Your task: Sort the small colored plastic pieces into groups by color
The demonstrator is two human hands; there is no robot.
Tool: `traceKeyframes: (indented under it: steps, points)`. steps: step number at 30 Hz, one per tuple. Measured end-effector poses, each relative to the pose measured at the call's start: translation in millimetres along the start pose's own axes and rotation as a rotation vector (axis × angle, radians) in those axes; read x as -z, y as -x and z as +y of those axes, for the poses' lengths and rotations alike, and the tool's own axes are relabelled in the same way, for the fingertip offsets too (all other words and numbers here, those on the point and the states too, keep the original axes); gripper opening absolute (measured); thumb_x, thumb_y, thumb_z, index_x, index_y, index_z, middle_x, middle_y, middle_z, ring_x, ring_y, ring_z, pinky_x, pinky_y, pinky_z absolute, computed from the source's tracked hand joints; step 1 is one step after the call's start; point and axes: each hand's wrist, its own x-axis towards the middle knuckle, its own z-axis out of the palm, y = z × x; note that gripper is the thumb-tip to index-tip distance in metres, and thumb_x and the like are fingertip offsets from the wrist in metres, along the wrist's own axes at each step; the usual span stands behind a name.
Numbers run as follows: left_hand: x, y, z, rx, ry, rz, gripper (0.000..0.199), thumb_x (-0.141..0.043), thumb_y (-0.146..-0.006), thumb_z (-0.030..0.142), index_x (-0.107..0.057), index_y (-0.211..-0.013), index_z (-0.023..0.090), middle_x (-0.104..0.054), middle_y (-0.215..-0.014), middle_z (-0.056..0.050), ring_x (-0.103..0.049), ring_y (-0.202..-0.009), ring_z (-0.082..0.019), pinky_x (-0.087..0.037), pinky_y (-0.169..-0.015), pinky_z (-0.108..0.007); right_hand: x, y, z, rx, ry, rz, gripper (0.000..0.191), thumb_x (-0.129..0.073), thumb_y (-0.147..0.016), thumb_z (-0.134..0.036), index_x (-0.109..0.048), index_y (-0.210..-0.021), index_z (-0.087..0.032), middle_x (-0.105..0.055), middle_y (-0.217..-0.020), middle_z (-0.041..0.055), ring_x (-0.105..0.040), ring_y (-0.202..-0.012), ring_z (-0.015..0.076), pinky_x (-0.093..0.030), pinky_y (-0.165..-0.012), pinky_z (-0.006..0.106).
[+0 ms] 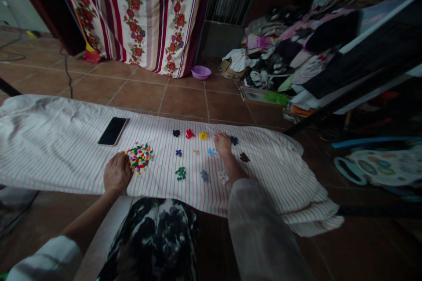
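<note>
My left hand [118,172] rests on the striped cloth [72,158], its loosely bent fingers lying at the left edge of a mixed pile of small colourful pieces [141,158]. Across the cloth, my right hand [224,144] reaches down at a small purple-pink cluster [216,138], fingertips close together; whatever lies between them is too small to make out. Sorted clusters surround it: black [176,133], red [190,134], yellow [203,135], light blue [212,152], beige [196,152], dark blue [178,153], green [180,173], grey [205,175], whitish [223,177], brown [244,157] and dark pieces [234,140].
A phone [113,131] lies on the cloth behind the mixed pile. Beyond the cloth-covered surface are a tiled floor, a floral curtain [133,13] and a purple basin [201,72]. Clothes [296,39] are heaped at the right, near a dark slanting bar [316,107].
</note>
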Motion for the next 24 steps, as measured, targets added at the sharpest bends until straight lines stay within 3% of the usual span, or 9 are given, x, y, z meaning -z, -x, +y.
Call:
traceKeyframes:
  steps: [7,15,24]
  points:
    - [-0.5,-1,0,0.011,0.005,0.011,0.027,-0.04,-0.09,0.03,-0.06,-0.104,0.018,-0.068,-0.119,-0.016,-0.059,-0.118,-0.031,-0.047,-0.1,-0.048,6,-2,2,-0.043,-0.023,-0.034,0.033,-0.054,-0.085,-0.015,-0.073,-0.111,-0.012,-0.072,-0.111,0.0146,-0.064,-0.103,0.0238,-0.045,-0.097,0.033]
    - [-1.3,0,0,0.026,0.03,-0.002,0.03,-0.04,-0.09,0.028,-0.061,-0.106,0.016,-0.066,-0.12,-0.019,-0.057,-0.12,-0.033,-0.046,-0.102,-0.05,16,2,-1,-0.047,-0.054,0.056,0.036,-0.049,-0.084,-0.011,-0.074,-0.109,-0.015,-0.072,-0.105,0.0136,-0.064,-0.101,0.0249,-0.047,-0.095,0.037]
    - [-2.1,0,1,0.025,0.022,-0.019,0.031,-0.038,-0.092,0.026,-0.062,-0.107,0.014,-0.065,-0.123,-0.02,-0.056,-0.121,-0.033,-0.044,-0.103,-0.048,19,23,-49,0.105,-0.267,0.115,0.034,-0.044,-0.085,-0.012,-0.073,-0.102,-0.016,-0.071,-0.105,0.0118,-0.062,-0.102,0.0236,-0.048,-0.098,0.037]
